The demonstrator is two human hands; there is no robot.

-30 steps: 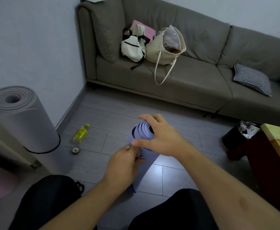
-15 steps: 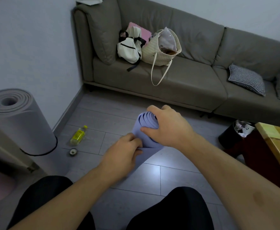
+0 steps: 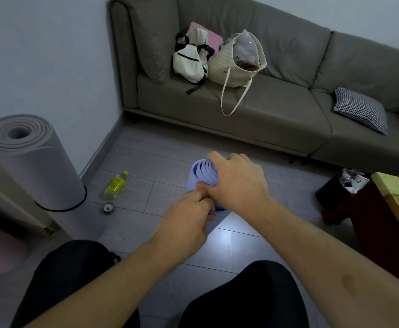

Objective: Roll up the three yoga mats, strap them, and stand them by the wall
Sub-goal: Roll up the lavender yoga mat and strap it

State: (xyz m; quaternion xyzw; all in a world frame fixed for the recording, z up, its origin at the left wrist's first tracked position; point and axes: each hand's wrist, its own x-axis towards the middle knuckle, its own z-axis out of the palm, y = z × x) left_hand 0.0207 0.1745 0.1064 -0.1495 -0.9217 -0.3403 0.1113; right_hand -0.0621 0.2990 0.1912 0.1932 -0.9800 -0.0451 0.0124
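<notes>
Grey plank floor (image 3: 170,147), yellow-labelled bottle (image 3: 116,185) lying, perhaps a tape roll (image 3: 108,207)

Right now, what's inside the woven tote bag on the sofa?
Standing on the sofa, the woven tote bag holds a clear plastic bag poking out of its mouth, with something brownish by the rim. Anything deeper is hidden by the bag's sides.

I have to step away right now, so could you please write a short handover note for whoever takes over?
Right hand: clamped over the top of the purple mat, which stands upright on the floor.
Left hand: grip pinching the roll's side just below; no strap visible on it.
Grey mat: rolled, black strap around its lower end, standing by the wall.
Third mat: something pink at lower left, unclear.
Left: strap the purple mat, stand it by the wall, handle the third.
</notes>
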